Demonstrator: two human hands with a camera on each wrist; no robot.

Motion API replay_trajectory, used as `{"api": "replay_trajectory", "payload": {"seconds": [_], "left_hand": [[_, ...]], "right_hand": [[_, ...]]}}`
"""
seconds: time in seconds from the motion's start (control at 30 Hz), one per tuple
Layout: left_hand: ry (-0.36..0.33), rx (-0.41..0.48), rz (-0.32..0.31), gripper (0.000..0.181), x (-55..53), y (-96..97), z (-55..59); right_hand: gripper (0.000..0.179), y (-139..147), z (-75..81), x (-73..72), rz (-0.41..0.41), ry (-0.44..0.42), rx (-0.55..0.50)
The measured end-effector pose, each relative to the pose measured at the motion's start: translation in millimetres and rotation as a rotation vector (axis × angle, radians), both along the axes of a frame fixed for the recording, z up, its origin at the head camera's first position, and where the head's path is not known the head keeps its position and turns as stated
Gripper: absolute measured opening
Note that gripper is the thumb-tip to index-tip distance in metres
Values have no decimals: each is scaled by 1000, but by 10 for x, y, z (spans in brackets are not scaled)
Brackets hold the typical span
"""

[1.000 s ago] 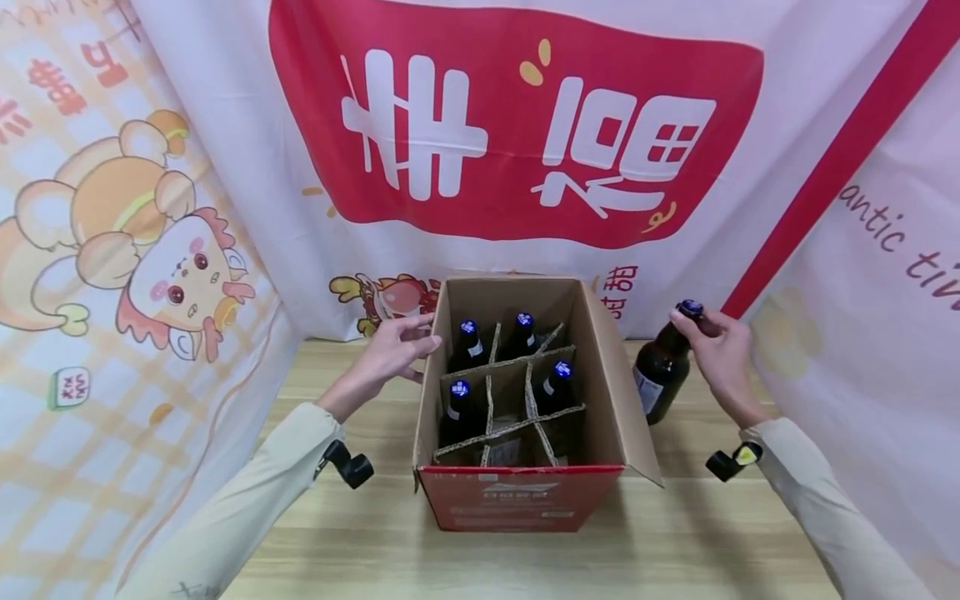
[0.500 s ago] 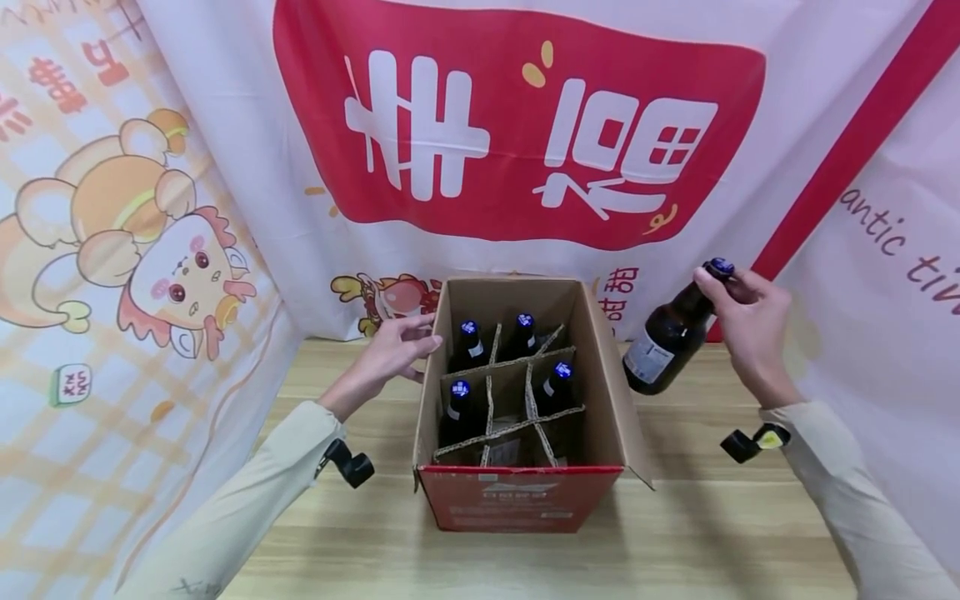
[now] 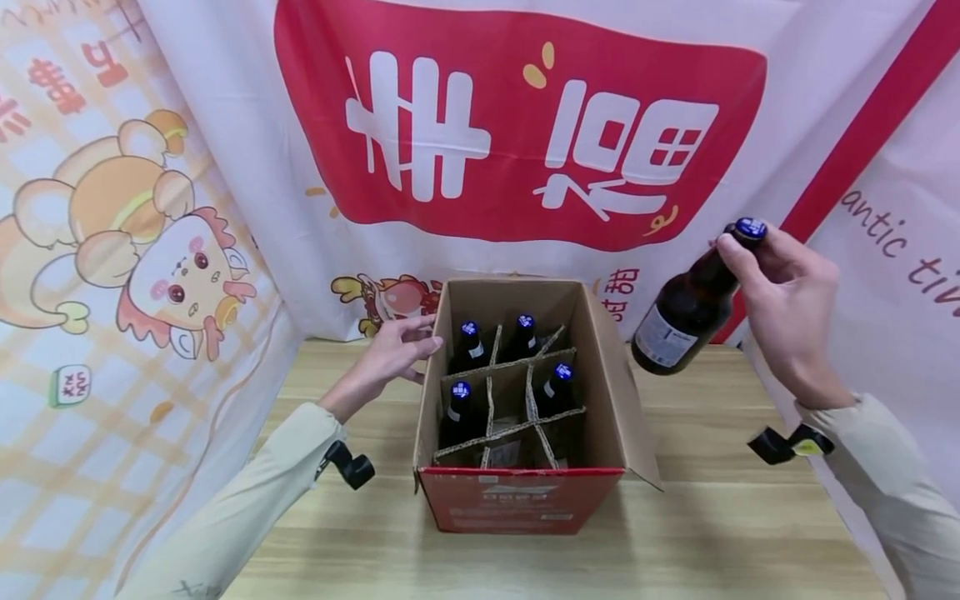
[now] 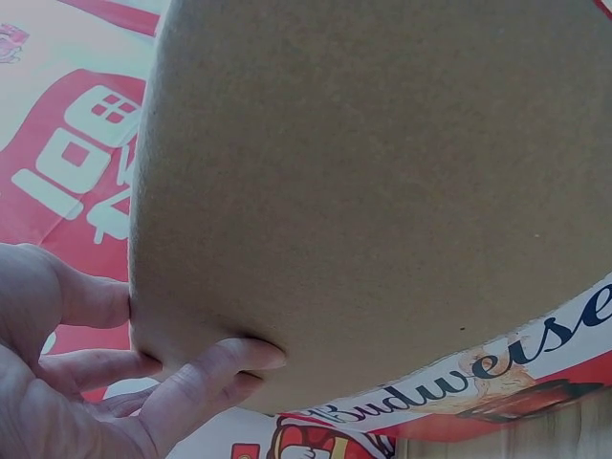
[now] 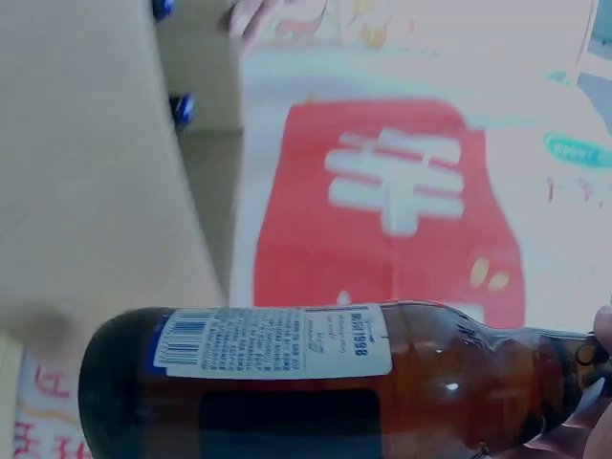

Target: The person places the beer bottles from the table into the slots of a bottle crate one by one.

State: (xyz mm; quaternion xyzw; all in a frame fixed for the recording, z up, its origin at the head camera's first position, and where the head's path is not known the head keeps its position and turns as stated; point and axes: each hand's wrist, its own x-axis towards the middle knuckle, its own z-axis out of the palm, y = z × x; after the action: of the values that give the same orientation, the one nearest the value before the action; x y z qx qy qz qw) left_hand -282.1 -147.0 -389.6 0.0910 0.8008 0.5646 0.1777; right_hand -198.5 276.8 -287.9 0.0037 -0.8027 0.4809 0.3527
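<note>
A brown glass beer bottle (image 3: 678,312) with a blue cap and a pale label leans in the air to the right of the box. My right hand (image 3: 791,304) grips it by the neck, just below the cap. In the right wrist view the bottle (image 5: 258,382) lies across the lower part, its back label showing. An open cardboard beer carton (image 3: 510,504) stands on the table. My left hand (image 3: 393,354) holds its left side at the rim. The left wrist view shows these fingers (image 4: 215,373) against a brown cardboard flap (image 4: 373,201).
Several blue-capped bottles, among them a front left one (image 3: 459,412), stand in the carton's cells between cardboard dividers (image 3: 513,429). The carton's right flap (image 3: 637,433) sticks outward. A wood-grain table (image 3: 720,500) lies beneath. Printed cloth (image 3: 517,125) hangs behind and at both sides.
My right hand has lifted the beer bottle up and to the right, and the bottle has tilted more. The left hand and the carton have stayed in place.
</note>
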Motion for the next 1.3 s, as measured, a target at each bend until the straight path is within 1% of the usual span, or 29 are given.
{"api": "replay_trajectory", "payload": {"seconds": [0.17,0.23,0.33,0.4,0.43,0.47,0.57,0.67,0.8,1.0,1.07,1.17,1.23,1.3], "left_hand": [[-13,5,1,62,-3,-13,1],[-13,2,2,62,-3,-13,1],[-8,2,3,61,-4,-9,3],[-8,2,4,61,0,-5,6],[-8,3,6,61,-1,-3,7],[-7,3,8,61,1,-2,10],[-2,-1,8,62,1,-4,16],[2,0,8,62,-2,-9,14],[-6,6,4,61,1,-3,3],[-8,17,4,61,8,17,21],[-8,14,8,61,13,17,31],[-5,10,7,61,16,8,40],[-4,8,7,61,15,1,39],[-2,3,8,61,10,-7,33]], "right_hand": [[32,-278,160,134,42,17,22],[33,-383,214,187,48,1,42],[34,-526,286,246,90,-40,47],[36,-617,314,281,134,-61,56],[36,-662,325,290,170,-60,56],[35,-706,333,294,211,-54,54],[35,-827,333,297,297,-18,62],[34,-920,303,275,379,-9,52],[31,-1028,193,235,470,-49,65],[30,-1173,1,165,525,-139,138],[31,-1208,-32,140,547,-180,155],[31,-1253,-56,100,585,-264,184],[32,-1294,-78,90,603,-310,206],[34,-1350,-106,102,614,-337,234]]}}
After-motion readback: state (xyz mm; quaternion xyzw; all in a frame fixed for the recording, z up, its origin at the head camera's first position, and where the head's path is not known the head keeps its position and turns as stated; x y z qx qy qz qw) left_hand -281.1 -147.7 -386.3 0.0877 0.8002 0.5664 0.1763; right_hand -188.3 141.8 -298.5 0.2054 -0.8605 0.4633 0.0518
